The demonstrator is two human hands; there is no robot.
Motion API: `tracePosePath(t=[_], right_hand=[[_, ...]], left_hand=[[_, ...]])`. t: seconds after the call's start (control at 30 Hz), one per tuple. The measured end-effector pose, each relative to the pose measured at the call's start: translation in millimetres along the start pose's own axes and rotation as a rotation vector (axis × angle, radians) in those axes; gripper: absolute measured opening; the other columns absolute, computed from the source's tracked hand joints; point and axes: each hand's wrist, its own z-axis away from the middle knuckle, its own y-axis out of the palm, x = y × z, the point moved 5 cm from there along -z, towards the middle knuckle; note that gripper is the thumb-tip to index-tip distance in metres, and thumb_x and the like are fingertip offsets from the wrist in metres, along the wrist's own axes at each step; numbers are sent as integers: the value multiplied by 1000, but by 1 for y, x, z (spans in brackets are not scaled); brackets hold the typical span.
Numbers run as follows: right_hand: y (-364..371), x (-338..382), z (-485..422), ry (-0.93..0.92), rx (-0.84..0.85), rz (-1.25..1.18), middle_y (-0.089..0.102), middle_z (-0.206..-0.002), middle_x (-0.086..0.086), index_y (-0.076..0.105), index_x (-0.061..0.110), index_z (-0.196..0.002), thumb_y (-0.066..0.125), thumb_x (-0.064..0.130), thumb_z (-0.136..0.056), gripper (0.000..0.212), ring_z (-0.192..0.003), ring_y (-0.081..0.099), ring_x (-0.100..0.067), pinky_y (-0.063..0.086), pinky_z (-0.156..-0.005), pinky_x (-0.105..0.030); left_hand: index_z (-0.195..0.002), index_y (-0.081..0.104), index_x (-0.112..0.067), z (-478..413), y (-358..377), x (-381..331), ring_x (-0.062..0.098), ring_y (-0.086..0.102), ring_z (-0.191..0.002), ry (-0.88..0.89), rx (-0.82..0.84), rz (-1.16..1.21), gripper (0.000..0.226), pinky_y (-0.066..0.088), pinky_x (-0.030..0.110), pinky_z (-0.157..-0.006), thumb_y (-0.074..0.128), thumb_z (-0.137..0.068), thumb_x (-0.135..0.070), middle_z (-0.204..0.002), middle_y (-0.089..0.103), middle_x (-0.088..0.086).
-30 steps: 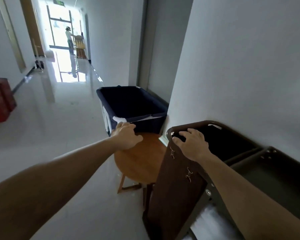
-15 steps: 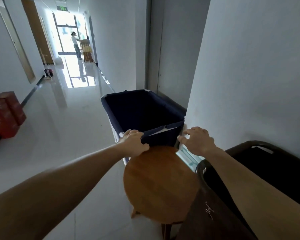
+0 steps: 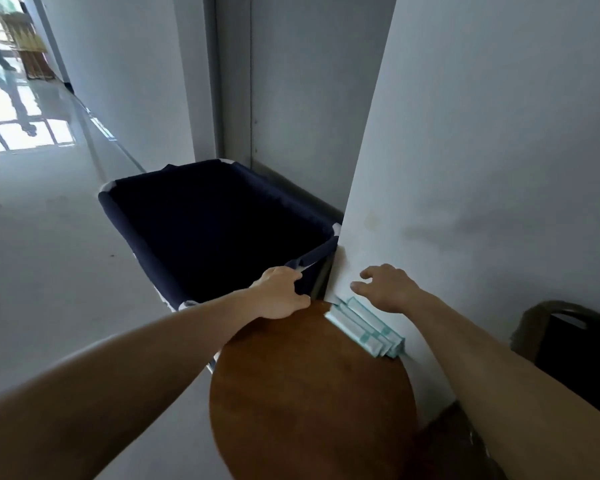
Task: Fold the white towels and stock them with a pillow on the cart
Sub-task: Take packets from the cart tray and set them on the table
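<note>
The left hand [image 3: 281, 294] grips the near rim of a navy fabric bin [image 3: 215, 216], fingers curled over the edge and thumb on the near side. The right hand [image 3: 390, 289] holds nothing: its fingers are spread and loosely bent, close to the white wall [image 3: 465, 168] and above the far end of some teal-and-white packets [image 3: 361, 327].

As for progress, nothing of the task shows as done. No white towel and no pillow is in view, folded or not. The bin's inside is dark and I cannot tell whether anything lies in it. What looks to be the brown cart [image 3: 530, 320] sits at the right edge, only partly in view, with no stock visible on it. So fetching, folding and stocking all seem to be left, and the step in hand is probably taking hold of the bin to shift it or reach in.

Room is tight on the right. The bin's right corner touches the wall's outer corner, and a round wooden table [image 3: 309, 403] stands just behind the bin's near rim, against the wall, with the packets at its wall-side edge. The glossy corridor floor [image 3: 49, 254] to the left is open, so the bin can swing that way. A pull straight back would likely meet the table.
</note>
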Motion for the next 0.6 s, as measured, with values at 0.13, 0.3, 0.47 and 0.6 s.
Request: tracePosePath(t=[0.13,0.3,0.47,0.6], right_hand=[[25,-6,-36,125,56,-59,45,-149,-8,50,19,-143,49,50,-98,55,-131,46,-30,40,-105,-40],[71,-37,-71,254,135,-102,55,-135,-12,57,16,-134,53,47,-96,49,-115,57,-30,46,-95,-35],[133,-80,-117,319,229,-110,58,-134,-15,58,13,-130,53,47,-95,49,-119,56,-32,44,-95,-31],[187,-118,-155,385,299,-162,56,-138,-17,55,11,-134,52,47,-96,52,-123,55,-33,47,-100,-34]], left_hand=[[-147,43,-16,-56,1,4,29,42,-136,103,94,-87,66,42,40,-106,61,-92,-45,-151,40,9],[-137,54,-8,-111,41,-4,31,49,-128,224,239,-178,46,43,39,-100,54,-100,-35,-142,51,11],[-139,54,-12,-163,98,-4,27,48,-132,198,345,-125,51,39,34,-104,60,-96,-39,-143,52,9],[-136,56,-12,-207,144,8,27,52,-126,102,430,-98,50,42,34,-100,61,-95,-41,-138,57,9]])
